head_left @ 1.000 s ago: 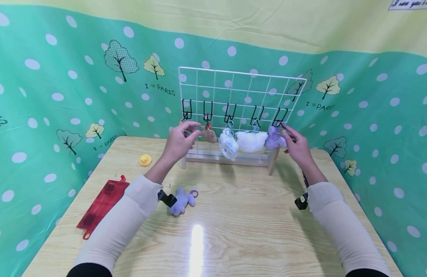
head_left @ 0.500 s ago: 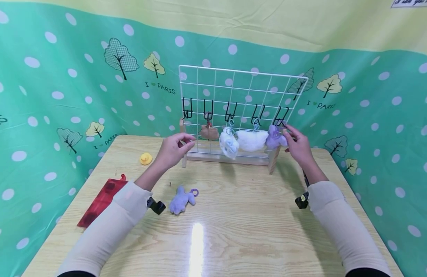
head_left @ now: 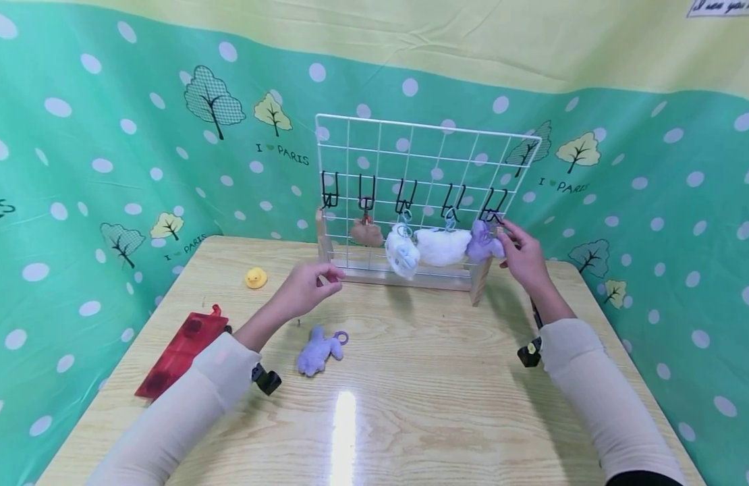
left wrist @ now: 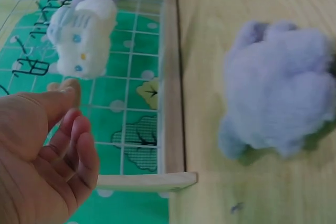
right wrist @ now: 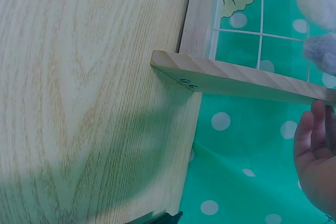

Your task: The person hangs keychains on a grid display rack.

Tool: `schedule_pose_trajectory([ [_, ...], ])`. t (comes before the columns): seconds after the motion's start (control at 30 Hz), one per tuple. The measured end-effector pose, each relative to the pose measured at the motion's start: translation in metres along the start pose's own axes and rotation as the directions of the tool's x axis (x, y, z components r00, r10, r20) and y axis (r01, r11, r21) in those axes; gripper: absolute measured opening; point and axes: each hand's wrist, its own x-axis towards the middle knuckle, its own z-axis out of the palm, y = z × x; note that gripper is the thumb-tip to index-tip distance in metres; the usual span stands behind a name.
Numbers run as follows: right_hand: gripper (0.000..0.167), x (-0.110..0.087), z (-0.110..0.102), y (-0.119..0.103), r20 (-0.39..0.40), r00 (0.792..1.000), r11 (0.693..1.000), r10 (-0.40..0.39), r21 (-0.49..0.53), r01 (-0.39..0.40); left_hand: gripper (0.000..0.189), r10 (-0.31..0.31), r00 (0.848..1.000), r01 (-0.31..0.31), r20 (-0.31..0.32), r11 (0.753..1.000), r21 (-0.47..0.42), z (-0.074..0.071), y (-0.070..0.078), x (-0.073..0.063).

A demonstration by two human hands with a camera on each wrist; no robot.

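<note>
A white wire grid rack (head_left: pixel 411 125) on a wooden stand faces me, with black hooks along it. From the hooks hang a brown plush charm (head_left: pixel 366 233), a white-and-blue plush (head_left: pixel 402 255), a white plush (head_left: pixel 442 247) and a purple plush (head_left: pixel 480 241). My right hand (head_left: pixel 523 258) pinches the top of the stand's right upright (right wrist: pixel 241 80), beside the purple plush. Below the rack's left end, my left hand (head_left: pixel 304 290) is in the air with loosely bent fingers and nothing in them. Near it on the table lies another purple plush (head_left: pixel 316 352) with a purple ring (head_left: pixel 341 337).
On the table's left lies a red item with dark round patches (head_left: pixel 183 351), partly behind my left sleeve. A small yellow duck (head_left: pixel 256 277) sits at the back left. Green dotted cloth (head_left: pixel 137 101) hangs around the table (head_left: pixel 447 405).
My left hand has come away from the brown plush, down and to the left toward the table. The brown plush now hangs turned on its hook. My right hand stays at the upright.
</note>
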Motion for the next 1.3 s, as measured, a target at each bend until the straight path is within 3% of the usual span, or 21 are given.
schedule_pose_trajectory([
  [0.23,0.055,-0.001,-0.001,0.000,0.001,1.000,1.000,0.009,-0.002,-0.009,0.016,0.007,0.999,-0.009,0.040,0.999,0.051,0.012,-0.005,-0.007],
  [0.5,0.055,-0.002,-0.001,-0.002,0.001,1.000,1.000,0.016,-0.002,-0.016,0.023,0.013,0.986,-0.036,0.164,0.990,0.133,0.023,-0.008,-0.015],
  [0.67,0.055,-0.001,-0.001,-0.002,-0.001,1.000,1.000,0.010,-0.001,-0.010,0.022,-0.025,0.965,-0.037,0.260,0.972,0.230,0.027,-0.013,-0.017],
  [0.77,0.055,-0.001,-0.001,-0.002,0.001,1.000,1.000,0.007,-0.001,-0.007,0.021,-0.010,0.953,-0.071,0.302,0.964,0.256,0.027,-0.018,-0.018],
  [1.0,0.055,-0.001,-0.002,-0.003,0.007,1.000,1.000,0.015,-0.001,-0.015,0.026,0.068,0.906,-0.174,0.417,0.959,0.222,0.030,-0.026,-0.016],
  [1.13,0.056,-0.001,-0.002,-0.003,0.009,1.000,1.000,0.017,-0.003,-0.017,0.026,0.060,0.887,-0.183,0.458,0.956,0.229,0.036,-0.029,-0.012],
  [1.3,0.055,-0.002,-0.001,-0.002,0.012,1.000,1.000,0.020,-0.002,-0.020,0.024,0.041,0.873,-0.188,0.486,0.948,0.257,0.041,-0.032,-0.009],
])
